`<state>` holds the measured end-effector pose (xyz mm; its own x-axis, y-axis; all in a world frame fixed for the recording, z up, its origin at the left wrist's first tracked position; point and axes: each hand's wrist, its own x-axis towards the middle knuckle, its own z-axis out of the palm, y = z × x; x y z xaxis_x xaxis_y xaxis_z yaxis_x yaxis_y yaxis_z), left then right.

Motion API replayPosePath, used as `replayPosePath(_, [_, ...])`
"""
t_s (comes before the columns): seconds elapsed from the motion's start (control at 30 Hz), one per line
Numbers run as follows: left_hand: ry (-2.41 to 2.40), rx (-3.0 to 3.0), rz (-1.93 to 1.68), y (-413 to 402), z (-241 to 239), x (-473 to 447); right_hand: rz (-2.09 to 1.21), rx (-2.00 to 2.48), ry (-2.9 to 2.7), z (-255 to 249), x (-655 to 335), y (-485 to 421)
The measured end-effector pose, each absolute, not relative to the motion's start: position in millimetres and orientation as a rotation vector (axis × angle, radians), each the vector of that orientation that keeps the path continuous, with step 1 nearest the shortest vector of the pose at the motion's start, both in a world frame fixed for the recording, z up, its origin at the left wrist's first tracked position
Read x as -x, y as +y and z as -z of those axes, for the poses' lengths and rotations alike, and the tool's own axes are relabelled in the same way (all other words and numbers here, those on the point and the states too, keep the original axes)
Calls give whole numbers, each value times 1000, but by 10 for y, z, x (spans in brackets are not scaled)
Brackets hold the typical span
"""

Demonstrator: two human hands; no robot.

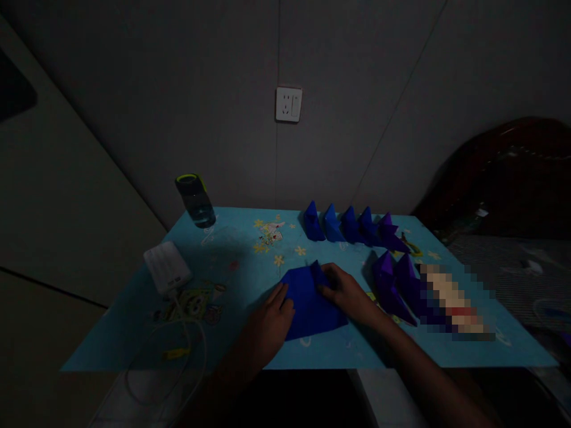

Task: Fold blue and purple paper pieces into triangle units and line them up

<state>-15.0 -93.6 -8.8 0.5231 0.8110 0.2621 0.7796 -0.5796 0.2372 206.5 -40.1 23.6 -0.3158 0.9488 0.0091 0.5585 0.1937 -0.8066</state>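
Observation:
A sheet of blue paper (310, 309), partly folded, lies on the table in front of me. Its upper right corner is turned up into a raised flap. My left hand (273, 324) grips the paper's left edge with curled fingers. At the raised flap, my right hand (345, 292) pinches the paper between thumb and fingers. Just right of that hand stand two purple folded paper boats (386, 282), side by side. Behind them, a row of several blue and purple paper boats (332, 224) runs along the table's back edge.
On the left of the light blue patterned table (241, 285) are a water bottle (196, 202) and a white power bank (167, 267) with a cable hanging over the front edge. A blurred-out item (459, 303) lies at the right. A wall socket (289, 104) is above the table.

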Motion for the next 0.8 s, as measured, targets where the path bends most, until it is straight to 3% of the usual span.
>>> replayPosePath(0.3, [1510, -2601, -401, -923, 87, 158, -915, 1355, -2005, -166, -1990, -429])
replayPosePath(0.57, [1498, -2635, -535, -890, 357, 202, -398, 1104, -2577, -123, -1878, -739])
replayPosePath(0.8, [1484, -2654, -605, -912, 353, 233, -410, 1036, -2676, -232, -1930, -889])
